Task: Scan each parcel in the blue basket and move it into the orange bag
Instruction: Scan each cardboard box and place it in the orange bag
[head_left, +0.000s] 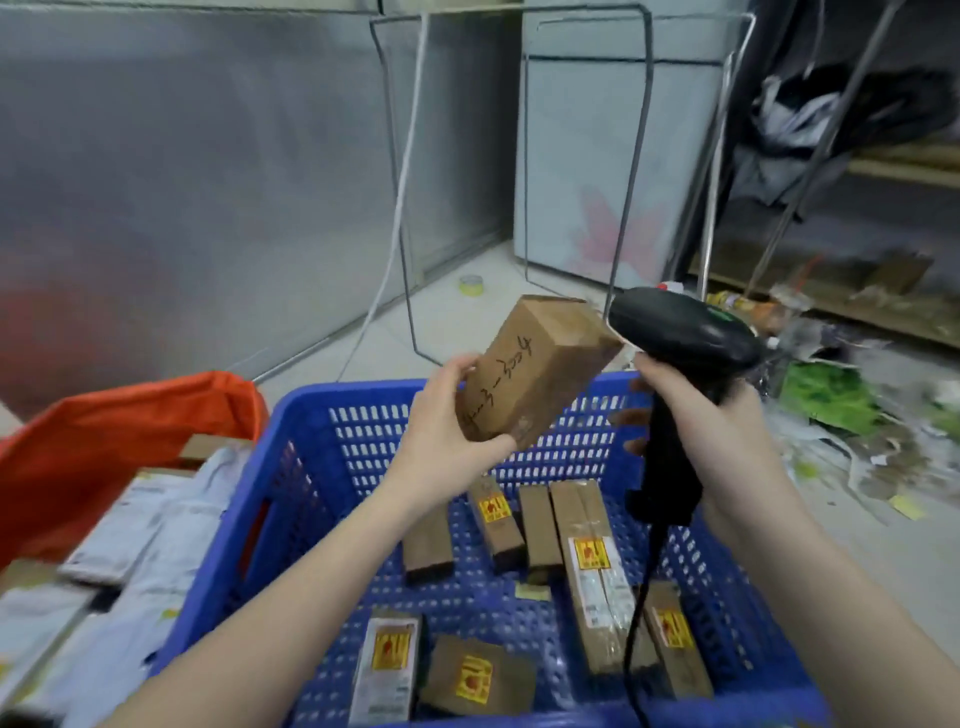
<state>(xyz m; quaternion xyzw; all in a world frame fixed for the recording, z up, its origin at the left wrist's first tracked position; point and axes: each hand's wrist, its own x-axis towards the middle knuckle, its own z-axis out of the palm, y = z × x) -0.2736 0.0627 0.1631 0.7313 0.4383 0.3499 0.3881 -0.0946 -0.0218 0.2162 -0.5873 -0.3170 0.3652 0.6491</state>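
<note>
Seven parcels (589, 571) lie in blue basket (311, 447).

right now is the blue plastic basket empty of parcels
No, several brown cardboard parcels lie in the blue plastic basket, below the one the left hand holds.

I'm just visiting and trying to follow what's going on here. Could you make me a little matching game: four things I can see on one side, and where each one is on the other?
Things:
1. handwritten cardboard parcel
2. barcode scanner
3. orange bag
4. roll of tape

Places:
A. on the floor beyond the blue basket
B. gripped in the right hand
C. left of the blue basket
D. held in the left hand

Pairs: 1-D, 2-B, 3-C, 4-A
</note>
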